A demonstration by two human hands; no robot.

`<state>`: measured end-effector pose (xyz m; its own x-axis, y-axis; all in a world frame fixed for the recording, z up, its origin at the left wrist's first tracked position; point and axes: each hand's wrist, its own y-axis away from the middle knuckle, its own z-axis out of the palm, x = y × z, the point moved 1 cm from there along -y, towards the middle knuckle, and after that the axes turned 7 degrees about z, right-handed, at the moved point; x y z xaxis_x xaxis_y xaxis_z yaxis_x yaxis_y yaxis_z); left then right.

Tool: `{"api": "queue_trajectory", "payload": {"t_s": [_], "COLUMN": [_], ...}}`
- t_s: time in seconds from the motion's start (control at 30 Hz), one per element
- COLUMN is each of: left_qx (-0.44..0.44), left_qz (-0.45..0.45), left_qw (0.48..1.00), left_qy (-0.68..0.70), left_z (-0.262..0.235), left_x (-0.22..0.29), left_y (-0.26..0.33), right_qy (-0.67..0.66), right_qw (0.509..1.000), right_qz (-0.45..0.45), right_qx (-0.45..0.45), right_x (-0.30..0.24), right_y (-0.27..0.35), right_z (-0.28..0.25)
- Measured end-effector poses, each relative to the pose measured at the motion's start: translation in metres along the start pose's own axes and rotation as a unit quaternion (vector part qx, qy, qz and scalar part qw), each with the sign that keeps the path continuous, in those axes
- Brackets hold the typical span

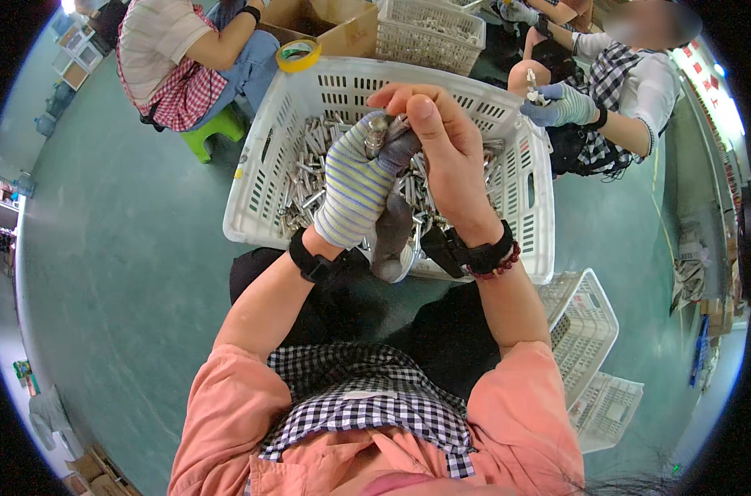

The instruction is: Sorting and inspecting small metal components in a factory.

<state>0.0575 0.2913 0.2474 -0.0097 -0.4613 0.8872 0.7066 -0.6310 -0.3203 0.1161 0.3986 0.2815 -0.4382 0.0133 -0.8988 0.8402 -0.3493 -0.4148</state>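
My left hand (355, 186), in a striped knit glove with grey coated fingers, is closed around a short, shiny metal fitting (376, 136). My right hand (451, 153) is bare. Its thumb and curled fingers meet the left hand's fingertips beside the fitting, and what they pinch is mostly hidden. Below my wrists a loose grey-coated glove (392, 236) hangs at the near side of a white slotted plastic crate (251, 178). Many slim metal pieces (313, 165) lie jumbled inside the crate, under both hands.
A yellow tape roll (298, 56) rests on the crate's far left rim. Behind stand a cardboard box (334, 29) and another filled white crate (429, 37). White baskets (586, 326) stand right of my knees. Co-workers sit at far left, by a green stool (214, 136), and far right.
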Motion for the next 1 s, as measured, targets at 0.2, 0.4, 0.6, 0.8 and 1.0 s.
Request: {"api": "queue_trajectory", "payload": {"t_s": [0.2,0.4,0.6,0.8,1.0], "left_qx": [0.026,0.059,0.071,0.091,0.099], "left_qz": [0.042,0.028,0.012,-0.045,-0.06], "left_qw": [0.999,0.998,0.997,0.993,0.993], "left_qy": [-0.015,0.006,-0.042,0.066,0.028], "left_z": [0.007,-0.004,0.0,-0.015,-0.008], "left_x": [-0.007,-0.014,-0.004,-0.012,-0.008], "left_y": [-0.001,-0.001,-0.014,-0.022,-0.026], "right_qy": [0.061,0.043,-0.047,-0.198,-0.243], "right_qw": [0.998,0.999,0.991,0.901,0.873], "right_qz": [-0.025,-0.012,0.123,0.25,0.121], "right_qx": [0.015,-0.009,-0.001,0.295,0.404], "right_x": [0.003,0.021,0.044,0.07,0.068], "right_y": [0.005,0.0,0.001,0.018,0.02], "right_z": [0.002,0.003,-0.049,-0.158,-0.184]}}
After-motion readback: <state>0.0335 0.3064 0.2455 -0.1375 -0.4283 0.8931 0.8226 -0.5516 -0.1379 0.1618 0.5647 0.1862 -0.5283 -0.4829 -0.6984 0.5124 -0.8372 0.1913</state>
